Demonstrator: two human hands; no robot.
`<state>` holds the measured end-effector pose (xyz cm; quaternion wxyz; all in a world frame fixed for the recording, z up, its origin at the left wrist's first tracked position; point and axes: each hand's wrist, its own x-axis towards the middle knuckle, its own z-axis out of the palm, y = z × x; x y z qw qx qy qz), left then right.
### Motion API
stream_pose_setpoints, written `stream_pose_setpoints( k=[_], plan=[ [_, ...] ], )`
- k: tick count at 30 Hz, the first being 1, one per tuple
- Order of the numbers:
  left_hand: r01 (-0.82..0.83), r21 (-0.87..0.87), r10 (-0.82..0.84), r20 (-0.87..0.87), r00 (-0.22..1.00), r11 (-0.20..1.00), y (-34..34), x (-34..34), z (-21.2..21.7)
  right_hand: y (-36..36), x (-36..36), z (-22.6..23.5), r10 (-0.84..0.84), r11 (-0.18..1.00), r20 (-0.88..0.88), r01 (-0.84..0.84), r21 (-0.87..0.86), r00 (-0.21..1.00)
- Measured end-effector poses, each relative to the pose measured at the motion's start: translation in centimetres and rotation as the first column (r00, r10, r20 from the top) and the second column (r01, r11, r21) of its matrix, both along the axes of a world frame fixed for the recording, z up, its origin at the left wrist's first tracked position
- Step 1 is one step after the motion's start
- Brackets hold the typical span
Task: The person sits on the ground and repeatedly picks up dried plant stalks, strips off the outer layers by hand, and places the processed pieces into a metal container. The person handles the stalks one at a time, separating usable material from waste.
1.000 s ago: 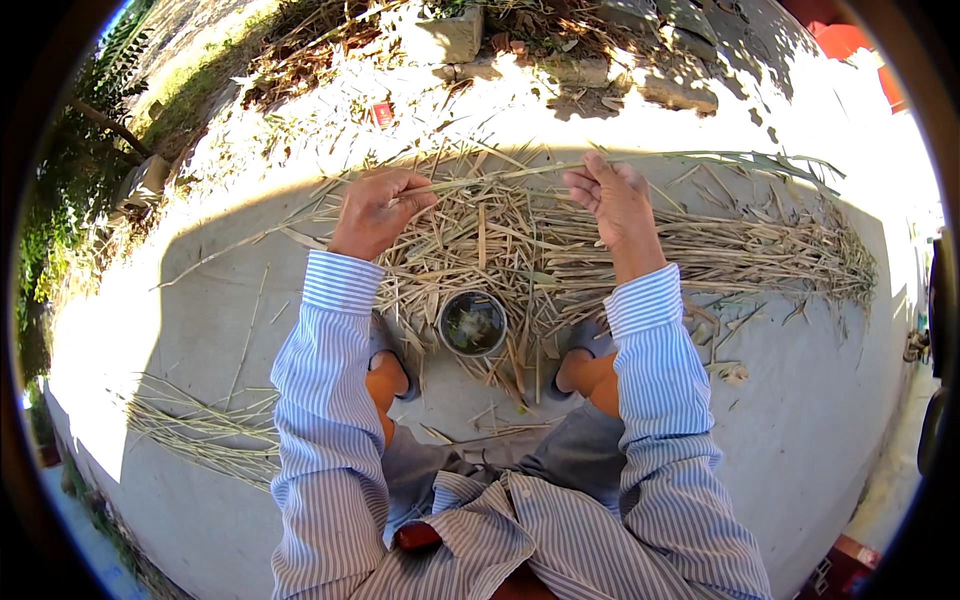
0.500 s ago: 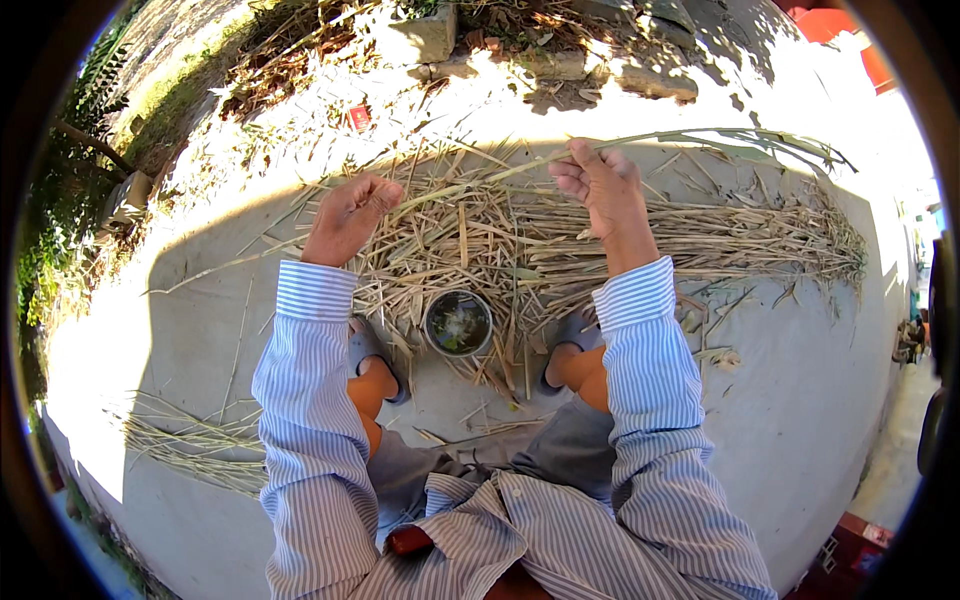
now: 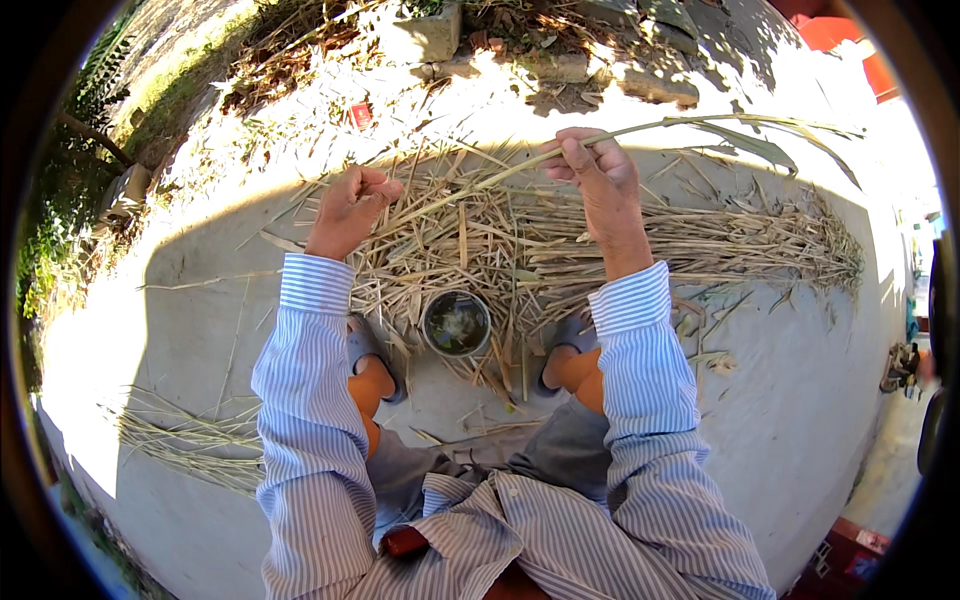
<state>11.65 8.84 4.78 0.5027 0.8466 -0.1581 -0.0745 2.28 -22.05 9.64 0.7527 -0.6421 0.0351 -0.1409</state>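
Observation:
A long yellow-green plant stalk [image 3: 480,186] slants across in front of me, over the pile of dry stalks. My right hand [image 3: 603,185] grips it between thumb and fingers; from there its leafy end arches far to the right. Toward the stalk's lower left end, my left hand [image 3: 350,210] is closed, the fingers curled with the thumb against them. Its grip seems to be on the stalk, though the fingers partly hide the contact. Below the hands, between my feet, stands a round metal bowl [image 3: 457,323] of dark liquid with green bits in it.
Dry cut stalks [image 3: 700,240] lie in a long bundle to the right, with loose pieces in the middle. A smaller bunch of thin greenish stalks [image 3: 190,440] lies at left on the concrete floor [image 3: 800,370]. Stone blocks [image 3: 425,38] and a small red packet [image 3: 360,116] are farther off.
My right hand has shifted slightly left and up, its fingers now closed more over the stalk. The leafy end has swung upward and its leaves have spread. The left hand has barely moved.

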Motion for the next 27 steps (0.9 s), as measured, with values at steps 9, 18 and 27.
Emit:
stream_pose_setpoints(
  k=[9, 18, 27],
  plan=[
    [0.231, -0.335, -0.350, -0.358, 0.866, 0.914, 1.4, 0.5, -1.3, 0.0, -0.4, 0.5, 0.009, 1.000, 0.089, -0.007, -0.018, 0.996],
    [-0.197, 0.368, -0.017, 0.504, 0.863, 0.909, 0.0, 0.0, -0.4, 2.2, 0.2, 0.3, 0.043, 0.999, -0.004, -0.043, 0.005, 0.999],
    [0.143, 0.113, -0.180, 0.477, 0.860, 0.983, -6.6, -3.7, 3.6, 4.0, 0.2, -0.7, 0.013, 0.979, -0.214, 0.031, 0.203, 0.977]
  ],
)
